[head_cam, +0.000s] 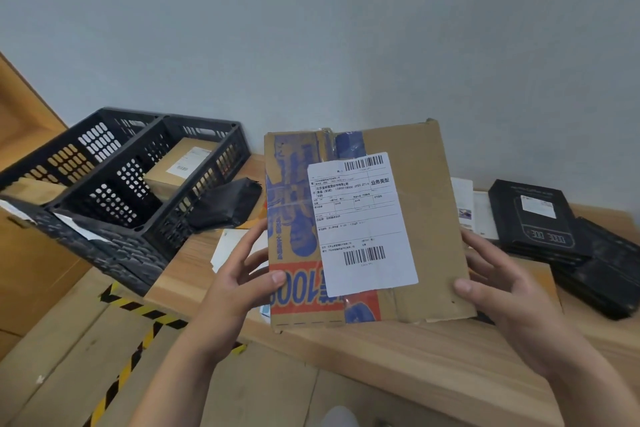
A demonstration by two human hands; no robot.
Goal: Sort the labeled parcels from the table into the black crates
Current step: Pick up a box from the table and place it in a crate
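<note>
I see both hands gripping the cardboard parcel (367, 218) above the surface (433, 354): left hand (239, 284) and right hand (502, 291) fingers curled round its edges. Right black crate (207, 180) holds one labeled box (180, 163).

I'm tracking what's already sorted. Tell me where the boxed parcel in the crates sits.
In the head view, at left, the boxed parcel lies label up inside the right-hand black crate, just left of the black bag on the table.

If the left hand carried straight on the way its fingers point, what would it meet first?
Probably the black plastic mailer bag lying beside the black crates; the left hand points up-right behind the cardboard parcel, though depth is unclear.
</note>
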